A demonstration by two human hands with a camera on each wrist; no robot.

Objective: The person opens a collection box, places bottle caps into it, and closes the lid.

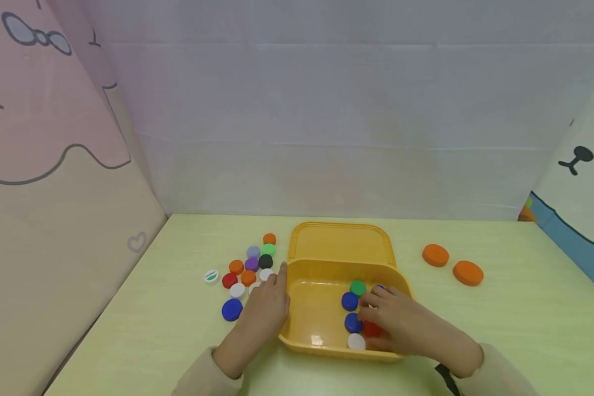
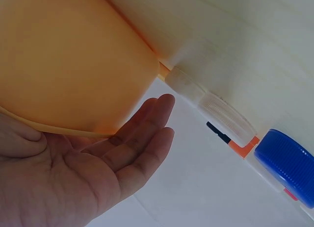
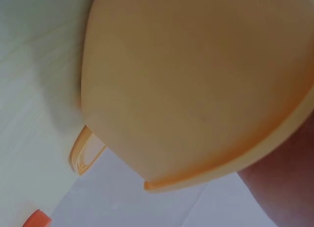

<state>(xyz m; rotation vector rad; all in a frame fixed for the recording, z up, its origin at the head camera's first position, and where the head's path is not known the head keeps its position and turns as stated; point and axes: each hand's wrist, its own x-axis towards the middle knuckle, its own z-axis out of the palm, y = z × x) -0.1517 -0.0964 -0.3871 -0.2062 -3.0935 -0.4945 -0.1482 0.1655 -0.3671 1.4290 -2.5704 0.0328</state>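
Observation:
My left hand (image 1: 264, 308) grips the left rim of a yellow box (image 1: 313, 308); in the left wrist view, the same hand (image 2: 113, 163) has loosely bent fingers outside the box wall (image 2: 78, 65). Inside the box's right half, my right hand (image 1: 401, 319) spreads its bent fingers over a red cap (image 1: 372, 329), which it partly covers; no grip on it shows. Around those fingers lie a green cap (image 1: 358, 288), blue caps (image 1: 349, 301) and a white cap (image 1: 356, 341). The box wall (image 3: 186, 89) hides the right fingers in the right wrist view.
A yellow lid (image 1: 341, 241) lies behind the box. Several mixed caps, among them a large blue one (image 1: 232, 309) and a black one (image 1: 265, 261), lie left of the box. Two large orange caps (image 1: 435, 255) lie to the right.

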